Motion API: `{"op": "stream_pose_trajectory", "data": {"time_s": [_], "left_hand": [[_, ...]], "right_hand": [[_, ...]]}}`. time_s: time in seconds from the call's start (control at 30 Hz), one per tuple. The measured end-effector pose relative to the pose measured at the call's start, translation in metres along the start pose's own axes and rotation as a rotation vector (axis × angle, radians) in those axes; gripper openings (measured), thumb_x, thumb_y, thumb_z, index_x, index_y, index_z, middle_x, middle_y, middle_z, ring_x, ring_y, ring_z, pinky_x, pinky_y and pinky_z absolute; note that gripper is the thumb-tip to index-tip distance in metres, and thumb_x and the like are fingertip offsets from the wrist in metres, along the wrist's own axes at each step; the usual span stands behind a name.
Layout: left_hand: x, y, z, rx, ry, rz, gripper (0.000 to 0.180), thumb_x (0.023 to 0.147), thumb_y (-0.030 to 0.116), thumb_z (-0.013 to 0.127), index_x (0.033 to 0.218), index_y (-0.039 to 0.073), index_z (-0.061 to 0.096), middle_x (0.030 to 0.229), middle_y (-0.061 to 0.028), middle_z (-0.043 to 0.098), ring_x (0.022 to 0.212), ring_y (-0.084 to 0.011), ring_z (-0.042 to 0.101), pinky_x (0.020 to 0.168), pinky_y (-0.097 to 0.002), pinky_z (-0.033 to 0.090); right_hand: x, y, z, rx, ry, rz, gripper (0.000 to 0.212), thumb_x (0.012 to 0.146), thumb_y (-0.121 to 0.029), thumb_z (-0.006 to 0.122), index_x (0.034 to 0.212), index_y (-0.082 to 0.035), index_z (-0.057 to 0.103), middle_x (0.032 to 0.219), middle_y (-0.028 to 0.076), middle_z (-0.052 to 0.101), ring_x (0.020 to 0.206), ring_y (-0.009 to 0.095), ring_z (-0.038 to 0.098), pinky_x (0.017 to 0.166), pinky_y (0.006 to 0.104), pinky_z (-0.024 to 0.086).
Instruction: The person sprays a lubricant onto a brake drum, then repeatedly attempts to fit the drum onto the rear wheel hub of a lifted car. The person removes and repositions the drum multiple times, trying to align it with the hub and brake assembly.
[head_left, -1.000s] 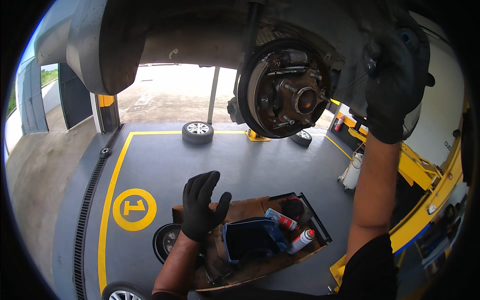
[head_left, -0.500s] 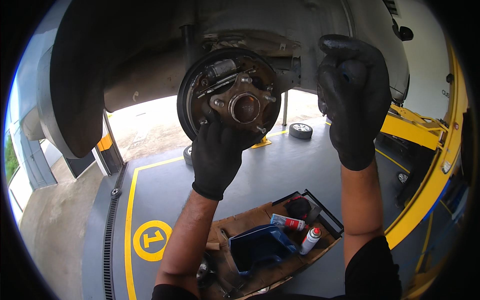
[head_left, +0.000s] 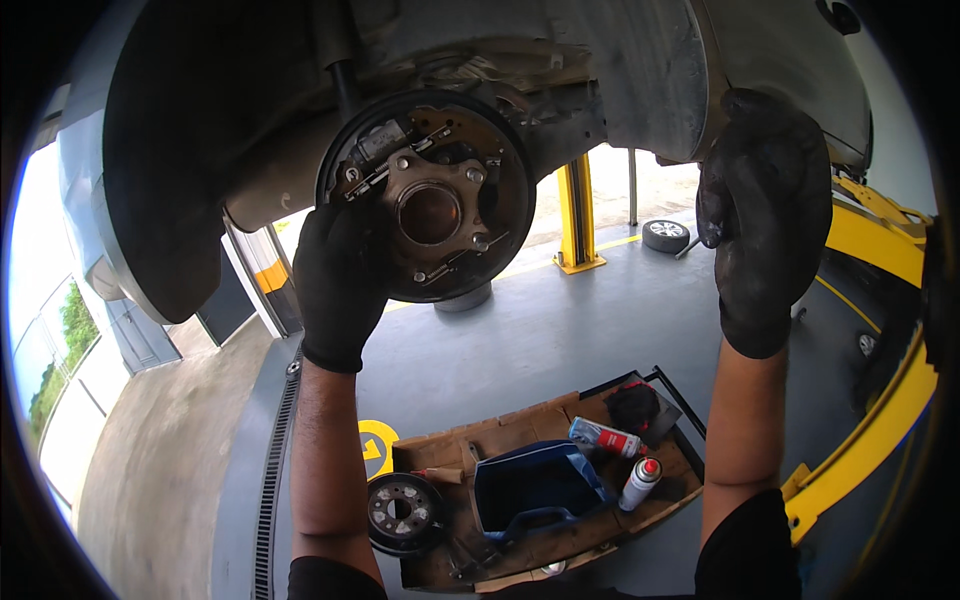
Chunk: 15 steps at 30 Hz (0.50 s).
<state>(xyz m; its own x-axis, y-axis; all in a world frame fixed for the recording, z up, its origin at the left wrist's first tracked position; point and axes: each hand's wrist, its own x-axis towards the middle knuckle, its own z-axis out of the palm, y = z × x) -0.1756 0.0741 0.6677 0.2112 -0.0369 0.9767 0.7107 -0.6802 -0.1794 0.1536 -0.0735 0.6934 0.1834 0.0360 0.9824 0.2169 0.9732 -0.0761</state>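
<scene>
A drum brake assembly with a dark round backing plate (head_left: 518, 235) is in front of me under the raised car. At its middle is a rusty hub (head_left: 440, 178) with several wheel studs and a round bore; springs and a wheel cylinder (head_left: 381, 139) show around it. My left hand (head_left: 343, 285), in a black glove, is at the left side of the brake, fingers curled in beside the hub; what they grip is hidden. My right hand (head_left: 765, 215), also gloved, is raised at the right near the car body, apart from the brake. Its fingers are curled in, hiding anything inside.
Below is a cart lined with cardboard (head_left: 640, 510). On it are a brake drum (head_left: 382, 512), a cut blue container (head_left: 540, 490), two spray cans (head_left: 640, 484) and a dark cloth (head_left: 632, 408). A yellow lift post (head_left: 577, 215) and a wheel (head_left: 665, 236) stand beyond.
My view has shifted, so the brake sits further left and the cart further right. My left hand has moved up from the brake's lower edge to its left side. My right hand stays raised, curled.
</scene>
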Motion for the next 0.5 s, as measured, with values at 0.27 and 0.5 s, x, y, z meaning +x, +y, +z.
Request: {"op": "stream_pose_trajectory", "data": {"time_s": [0.27, 0.5], "left_hand": [[0.028, 0.002, 0.016, -0.044, 0.077, 0.034, 0.021, 0.084, 0.005, 0.081, 0.104, 0.007, 0.076, 0.102, -0.0116, 0.071, 0.095, -0.0296, 0.069, 0.083, -0.0393, 0.055], [-0.016, 0.004, 0.002, -0.041, 0.311, -0.054, 0.041, 0.077, 0.005, 0.087, 0.114, 0.004, 0.070, 0.106, -0.0102, 0.068, 0.100, -0.0280, 0.068, 0.084, -0.0384, 0.055]], "right_hand": [[0.023, 0.007, 0.044, 0.008, -0.042, -0.113, 0.033, 0.097, -0.003, 0.059, 0.130, -0.002, 0.063, 0.079, 0.002, 0.060, 0.053, 0.004, 0.043, 0.048, 0.0215, 0.034], [0.033, 0.005, 0.071, -0.058, -0.210, -0.385, 0.028, 0.102, -0.009, 0.061, 0.129, -0.003, 0.064, 0.084, 0.004, 0.062, 0.057, 0.007, 0.050, 0.050, 0.0208, 0.039]]}}
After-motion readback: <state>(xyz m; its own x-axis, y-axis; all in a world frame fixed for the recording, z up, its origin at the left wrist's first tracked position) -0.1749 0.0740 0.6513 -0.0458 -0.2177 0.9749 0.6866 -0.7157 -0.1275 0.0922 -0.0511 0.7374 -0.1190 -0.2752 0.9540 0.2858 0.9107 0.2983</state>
